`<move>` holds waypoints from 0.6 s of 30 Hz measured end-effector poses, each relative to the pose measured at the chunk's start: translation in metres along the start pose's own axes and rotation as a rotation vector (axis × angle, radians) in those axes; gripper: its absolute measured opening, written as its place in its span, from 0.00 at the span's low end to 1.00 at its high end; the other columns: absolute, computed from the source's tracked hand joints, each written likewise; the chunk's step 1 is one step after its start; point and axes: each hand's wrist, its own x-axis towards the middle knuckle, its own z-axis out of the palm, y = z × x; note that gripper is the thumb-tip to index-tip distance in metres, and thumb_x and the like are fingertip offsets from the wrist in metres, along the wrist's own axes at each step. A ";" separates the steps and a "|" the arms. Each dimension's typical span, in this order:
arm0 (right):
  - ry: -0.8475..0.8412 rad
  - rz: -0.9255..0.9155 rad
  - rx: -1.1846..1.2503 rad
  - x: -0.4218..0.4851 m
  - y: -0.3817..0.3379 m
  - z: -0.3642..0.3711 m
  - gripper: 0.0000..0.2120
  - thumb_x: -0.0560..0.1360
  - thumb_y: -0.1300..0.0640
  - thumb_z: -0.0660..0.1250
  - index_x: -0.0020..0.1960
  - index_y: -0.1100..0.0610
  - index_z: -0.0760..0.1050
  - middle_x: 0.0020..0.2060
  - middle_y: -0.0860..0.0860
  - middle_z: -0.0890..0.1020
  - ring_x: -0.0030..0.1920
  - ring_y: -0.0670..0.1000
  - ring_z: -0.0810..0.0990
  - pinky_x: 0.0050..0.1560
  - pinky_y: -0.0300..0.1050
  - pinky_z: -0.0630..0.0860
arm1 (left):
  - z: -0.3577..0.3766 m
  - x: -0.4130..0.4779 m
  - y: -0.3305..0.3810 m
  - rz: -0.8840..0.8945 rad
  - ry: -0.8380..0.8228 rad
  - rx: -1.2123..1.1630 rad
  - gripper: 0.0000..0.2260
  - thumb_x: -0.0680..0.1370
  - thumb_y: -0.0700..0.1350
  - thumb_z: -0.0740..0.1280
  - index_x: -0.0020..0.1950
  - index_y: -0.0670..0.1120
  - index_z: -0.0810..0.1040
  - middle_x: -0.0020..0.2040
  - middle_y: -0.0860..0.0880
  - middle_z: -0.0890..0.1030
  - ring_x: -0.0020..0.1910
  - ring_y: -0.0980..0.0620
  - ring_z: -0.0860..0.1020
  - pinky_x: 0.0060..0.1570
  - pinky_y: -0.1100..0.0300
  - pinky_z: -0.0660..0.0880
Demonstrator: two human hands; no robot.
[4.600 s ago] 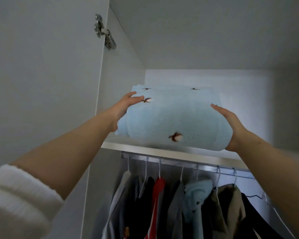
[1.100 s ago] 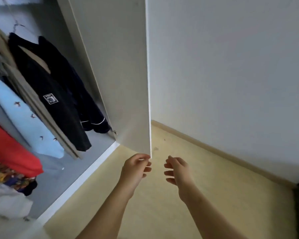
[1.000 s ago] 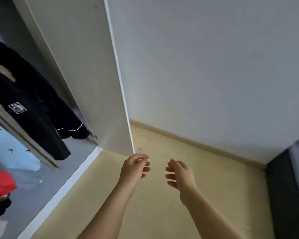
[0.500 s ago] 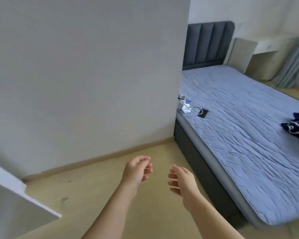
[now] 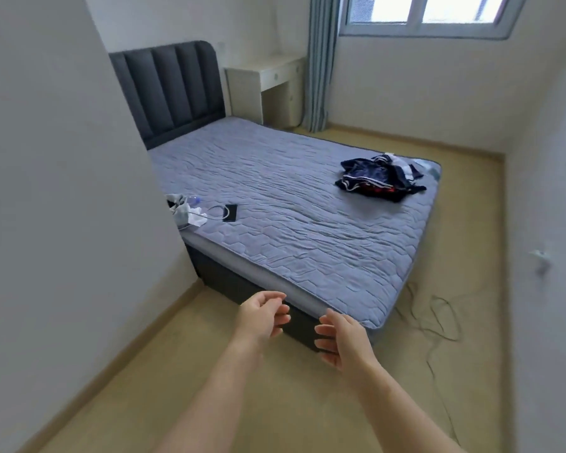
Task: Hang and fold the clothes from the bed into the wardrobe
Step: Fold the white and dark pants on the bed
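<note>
One bed [image 5: 291,220] — one clothes pile [image 5: 378,179], two hands [image 5: 264,314] [image 5: 344,342]

Crumpled navy clothes [image 5: 378,179] on bed [image 5: 291,223]

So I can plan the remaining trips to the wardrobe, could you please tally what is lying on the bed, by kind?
Dark clothes pile: 1 (garments inside cannot be counted)
Black phone: 1
White cable: 1
Clear bottle: 1
Grey-and-white bundle: 1
Total: 5
</note>
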 end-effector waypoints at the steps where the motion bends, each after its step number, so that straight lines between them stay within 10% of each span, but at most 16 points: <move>1: 0.039 0.007 0.025 0.006 -0.002 -0.015 0.10 0.79 0.53 0.60 0.43 0.57 0.75 0.40 0.54 0.79 0.36 0.52 0.75 0.37 0.43 0.70 | 0.017 0.006 0.001 -0.006 -0.045 0.014 0.08 0.79 0.41 0.60 0.45 0.48 0.77 0.38 0.50 0.79 0.35 0.55 0.78 0.37 0.62 0.72; 18: 0.323 0.063 0.242 0.148 -0.102 -0.261 0.11 0.79 0.54 0.60 0.40 0.57 0.73 0.35 0.53 0.77 0.32 0.51 0.73 0.33 0.40 0.68 | 0.322 0.100 0.045 -0.013 -0.344 0.186 0.08 0.80 0.42 0.60 0.45 0.48 0.77 0.42 0.47 0.80 0.42 0.52 0.79 0.41 0.59 0.74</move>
